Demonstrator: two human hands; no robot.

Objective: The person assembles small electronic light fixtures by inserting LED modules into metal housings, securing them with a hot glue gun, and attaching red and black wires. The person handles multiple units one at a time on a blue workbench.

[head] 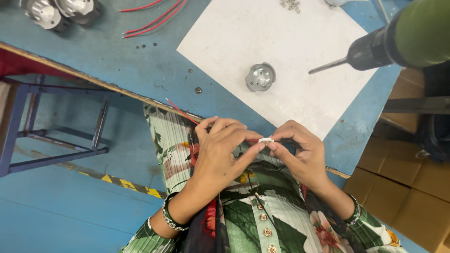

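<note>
Both hands meet over the person's lap at the edge of the blue table [117, 61]: the left hand [218, 150] and the right hand [300, 152] each pinch a small white disc [266, 140] between fingertips — a red wire [180, 111] runs off from it. Further up, a metal lamp housing [260, 77] sits on a white sheet [262, 33], near a drill [384, 44].

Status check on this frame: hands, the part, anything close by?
Left hand and right hand pinch small white part together, red wire attached. Metal housing on white sheet. Drill hangs clear.
</note>
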